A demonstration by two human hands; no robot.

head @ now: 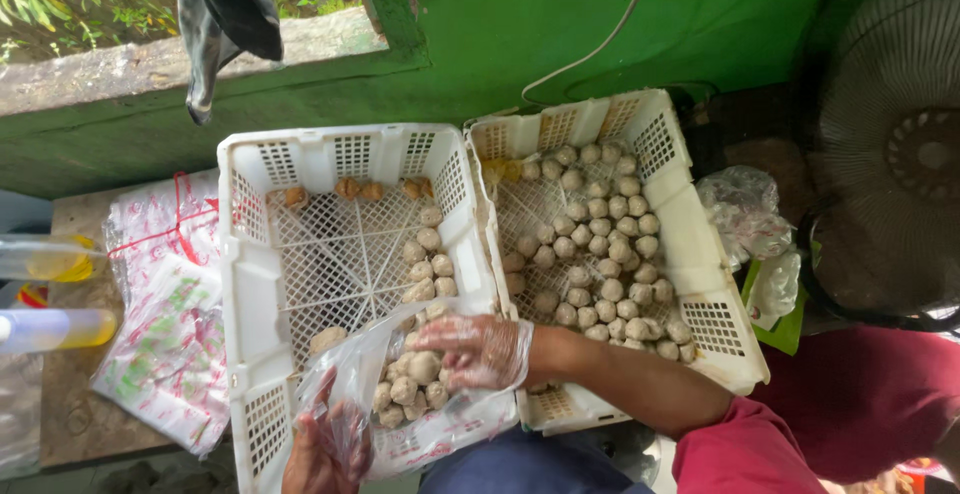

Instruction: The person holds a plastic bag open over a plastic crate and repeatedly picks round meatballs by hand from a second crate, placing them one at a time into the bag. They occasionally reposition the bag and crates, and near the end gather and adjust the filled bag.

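My right hand (478, 349), in a thin clear glove, reaches across into the open mouth of a clear plastic bag (400, 394). Its grip is curled together over the meatballs (410, 391) piled in the bag, the fingertips touching the top ones; whether it is pinching one I cannot tell. My left hand (322, 451) is bare and its grip is clamped on the near edge of the bag, holding it open from below.

The bag lies in the near end of the left white plastic crate (245, 284), which has a lattice floor. A loose line of meatballs runs along that crate's right side, and a few browner ones (358, 190) sit by its far wall. The right white crate (690, 254) stands touching the left one and is packed with pale meatballs (595, 244).

Left of the crates, a stack of printed plastic bags (165, 324) tied with red string lies on the table (65, 409), with two bottles of yellow liquid (45, 294) at the far left edge. A fan (885, 144) stands at the right, with crumpled plastic (745, 209) near it. A green wall (560, 14) rises behind.
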